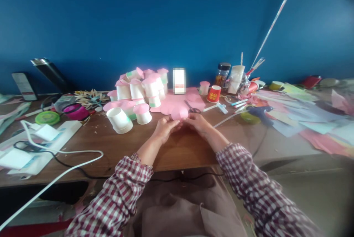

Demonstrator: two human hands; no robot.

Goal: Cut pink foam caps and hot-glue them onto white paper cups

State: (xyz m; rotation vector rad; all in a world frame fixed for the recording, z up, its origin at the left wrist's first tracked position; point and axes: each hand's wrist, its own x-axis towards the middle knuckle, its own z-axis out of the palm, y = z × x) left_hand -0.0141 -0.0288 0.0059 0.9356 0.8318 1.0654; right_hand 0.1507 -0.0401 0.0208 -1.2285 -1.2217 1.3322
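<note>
My left hand [165, 128] and my right hand [197, 123] meet over the brown table [179, 148], both pinching a round pink paper piece [179, 113] from either side. The fingers of each hand are closed on its edge. Just behind the paper lie scissors [191, 108] on pink paper sheets [177, 102]. A white paper cup [119, 119] lies tipped to the left of my left hand, beside a cup with a pink cap [142, 113].
A pile of white cups with pink caps [143, 86] stands at the back. A red cup [214, 94], a jar [222, 74] and pens sit to the right, with a blue glue gun [260, 112] and scattered coloured paper. White power strip [41, 139] and cables lie left.
</note>
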